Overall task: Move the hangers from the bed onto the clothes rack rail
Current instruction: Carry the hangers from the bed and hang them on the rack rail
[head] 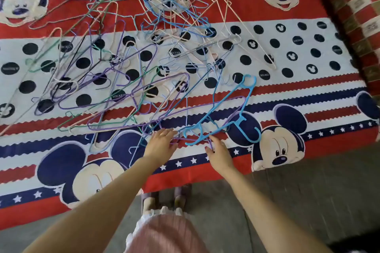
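Observation:
Several thin wire hangers in purple, green, blue and pink lie tangled across the bed (298, 96). Nearest me is a light blue plastic hanger (232, 107), its hook at the lower right. A purple wire hanger (168, 116) runs under it. My left hand (161, 145) rests flat with fingers spread on the wires near the bed's front edge. My right hand (219, 153) pinches the purple hanger's hook just under the blue hanger's lower end. No clothes rack is in view.
The bed has a red, white and navy cartoon-mouse sheet. A grey floor (287, 201) lies in front of it, where my feet in sandals (164, 195) stand. A red and cream checked cloth (353, 2) lies at the upper right.

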